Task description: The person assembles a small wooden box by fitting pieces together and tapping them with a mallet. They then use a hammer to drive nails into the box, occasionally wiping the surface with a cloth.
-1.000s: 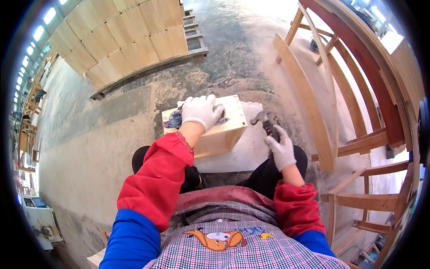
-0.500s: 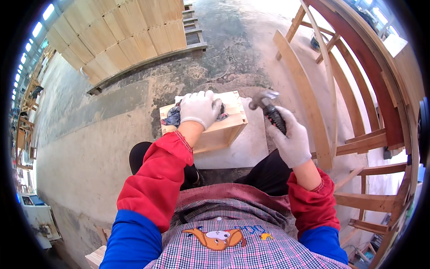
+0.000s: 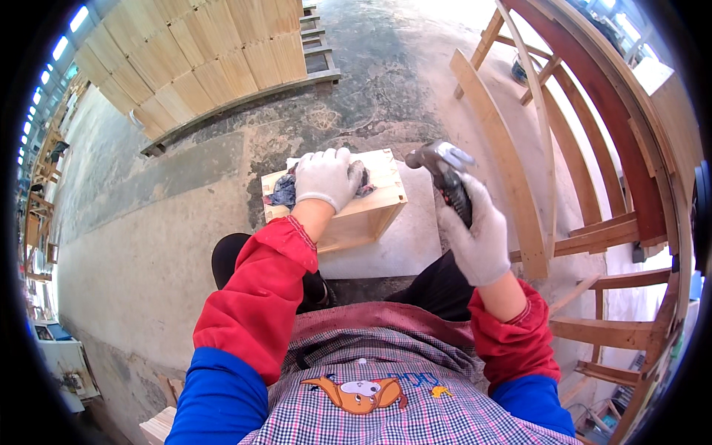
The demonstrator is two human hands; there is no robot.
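Observation:
A small pale wooden box (image 3: 354, 224) with jointed corners stands in front of me on a light board (image 3: 415, 248). On its top lies a crumpled dark bundle (image 3: 282, 191), cloth or plastic, with blue and reddish patches. My left hand (image 3: 325, 179), in a white glove, is closed over this bundle and rests on the box; its fingertips are partly hidden. My right hand (image 3: 478, 233), also gloved, grips the dark handle of a claw hammer (image 3: 454, 189). The hammer's metal head is up in the air, right of the box and apart from it.
Stacked wooden boxes (image 3: 200, 63) stand on a pallet (image 3: 241, 104) at the far left. Along the right are a wooden rack (image 3: 638, 148) and a long leaning plank (image 3: 500, 156). A pale machine or cabinet (image 3: 67, 363) is at the lower left.
My right hand has turned and shifted slightly left, and the hammer head has tilted with its claw swinging to the right. My left hand stays on the bundle.

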